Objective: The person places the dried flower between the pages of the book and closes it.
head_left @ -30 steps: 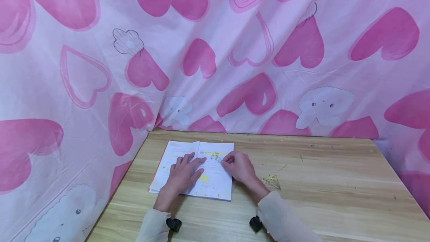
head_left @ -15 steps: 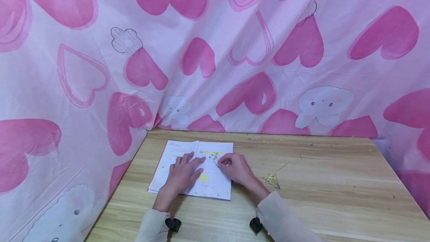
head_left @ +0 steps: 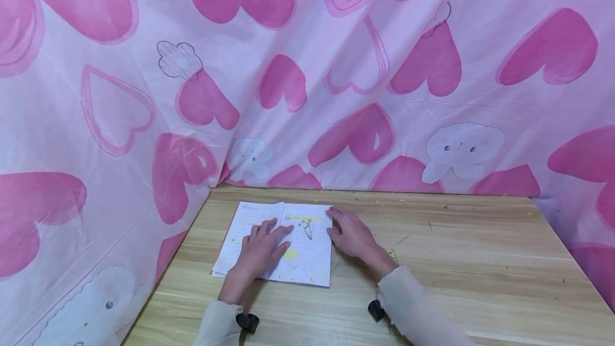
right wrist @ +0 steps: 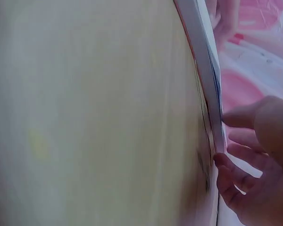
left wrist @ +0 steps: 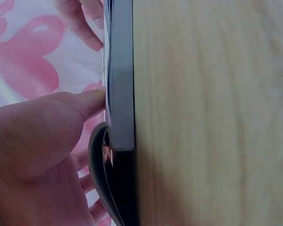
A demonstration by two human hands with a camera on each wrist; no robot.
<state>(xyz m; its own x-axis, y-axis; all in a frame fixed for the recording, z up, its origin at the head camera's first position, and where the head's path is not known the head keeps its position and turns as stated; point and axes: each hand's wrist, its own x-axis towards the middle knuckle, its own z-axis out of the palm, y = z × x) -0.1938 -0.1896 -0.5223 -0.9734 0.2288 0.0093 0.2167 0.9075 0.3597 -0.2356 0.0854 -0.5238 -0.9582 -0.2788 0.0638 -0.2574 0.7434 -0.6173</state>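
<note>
An open book [head_left: 307,266] lies on the wooden table. A small sprig with yellow flowers [head_left: 306,228] rests on its right page. My left hand [head_left: 260,248] lies spread across the middle of the book, fingers extended over the pages; the left wrist view shows its thumb [left wrist: 92,101] on the page near the front edge. At the book's right edge is my right hand [head_left: 352,233], its fingertips touching the upper right side. From the right wrist view, the thumb and fingers [right wrist: 226,174] meet the side of the page stack, with no sprig between them.
Another yellow-flowered sprig [head_left: 392,255] lies on the table [head_left: 480,260], partly hidden behind the right forearm. Thin stem bits [head_left: 403,238] are scattered to the right. A pink heart-print cloth [head_left: 346,95] hangs behind and to the left.
My right hand lowered the sprig onto the right page, let it go and moved right to the book's edge. The left hand has stayed in place.
</note>
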